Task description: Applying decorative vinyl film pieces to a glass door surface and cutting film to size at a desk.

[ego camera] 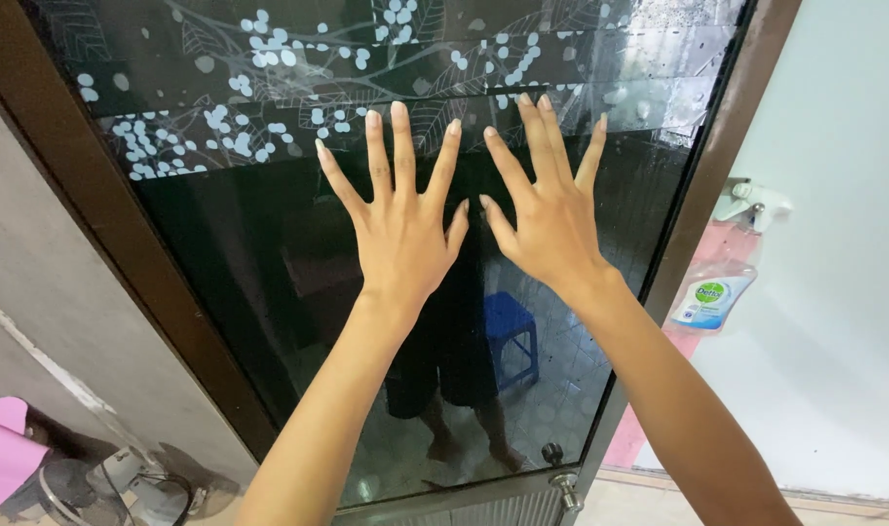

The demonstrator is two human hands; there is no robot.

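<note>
My left hand (401,216) and my right hand (549,205) lie flat with fingers spread against the dark glass pane (220,253) of a door. Both hands hold nothing. Their thumbs nearly touch at the middle of the pane. A strip of frosted film with white leaves and dots (269,127) crosses the glass just above my fingertips. The glass reflects a person's legs and a blue stool (510,331).
The door has a brown frame (123,244) and a metal knob (565,484) at its lower right corner. A pink spray bottle (717,282) hangs at the right beside a white wall. A small fan (94,487) and a pink object (1,448) sit at the lower left.
</note>
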